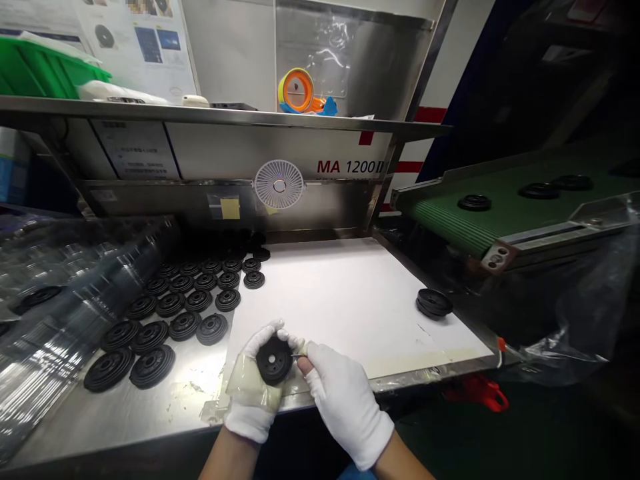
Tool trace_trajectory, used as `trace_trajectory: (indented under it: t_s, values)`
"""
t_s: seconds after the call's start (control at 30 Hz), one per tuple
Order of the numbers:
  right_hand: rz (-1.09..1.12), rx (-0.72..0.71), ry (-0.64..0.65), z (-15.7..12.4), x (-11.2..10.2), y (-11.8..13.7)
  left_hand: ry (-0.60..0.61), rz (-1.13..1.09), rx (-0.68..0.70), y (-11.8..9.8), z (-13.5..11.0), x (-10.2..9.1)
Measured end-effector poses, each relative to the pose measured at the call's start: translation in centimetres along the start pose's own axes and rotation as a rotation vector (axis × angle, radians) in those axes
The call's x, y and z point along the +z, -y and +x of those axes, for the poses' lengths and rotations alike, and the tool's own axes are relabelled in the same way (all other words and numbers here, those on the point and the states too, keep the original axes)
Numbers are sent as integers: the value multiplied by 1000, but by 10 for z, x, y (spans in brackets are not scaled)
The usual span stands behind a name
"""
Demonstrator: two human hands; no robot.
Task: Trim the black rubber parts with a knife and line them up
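My left hand (pixel 256 383), in a white glove with clear tape around the palm, is closed on a black round plastic part (pixel 273 361) with a small light hole at its centre. From the right, my right hand (pixel 343 393), also white-gloved, meets the part's edge. Its fingers are closed around a thin metal-tipped tool (pixel 297 356); most of the tool is hidden in the grip. One bare fingertip shows through that glove. Left of my hands, rows of similar black ribbed round parts (pixel 185 325) lie on the metal table (pixel 193 390).
White paper (pixel 330 287) covers the table's middle, with a small stack of black parts (pixel 434 303) at its right. Clear plastic trays (pixel 85 320) stand left. A green conveyor (pixel 450 223) carries several parts. A shelf (pixel 225 117) holds a tape dispenser (pixel 299 92); below is a fan (pixel 279 185).
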State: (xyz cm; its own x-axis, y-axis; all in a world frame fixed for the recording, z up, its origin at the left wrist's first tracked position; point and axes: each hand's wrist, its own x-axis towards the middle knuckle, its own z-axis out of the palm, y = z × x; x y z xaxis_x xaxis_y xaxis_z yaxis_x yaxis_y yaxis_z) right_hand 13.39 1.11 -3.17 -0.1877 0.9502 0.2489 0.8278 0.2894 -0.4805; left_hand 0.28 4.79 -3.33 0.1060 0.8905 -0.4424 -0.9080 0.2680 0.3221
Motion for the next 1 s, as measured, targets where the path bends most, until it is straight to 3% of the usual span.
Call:
trace_trajectory:
  t_s: [0.13, 0.4, 0.7, 0.83, 0.9, 1.0]
  values:
    - [-93, -13, -37, 1, 4, 2, -9, -17, -29, 3, 0, 3]
    - [-125, 69, -38, -11, 17, 2, 51, -60, 44, 13, 7, -6]
    - [-95, 79, -55, -13, 28, 15, 2, -37, 231, 13, 9, -1]
    - [-87, 58, -34, -11, 23, 11, 48, 90, 127, 9, 2, -2]
    - [-93, 72, -39, -11, 22, 10, 73, 56, 79, 6, 1, -2]
    - [-81, 98, -55, -12, 23, 10, 68, -24, 112, 6, 3, -3]
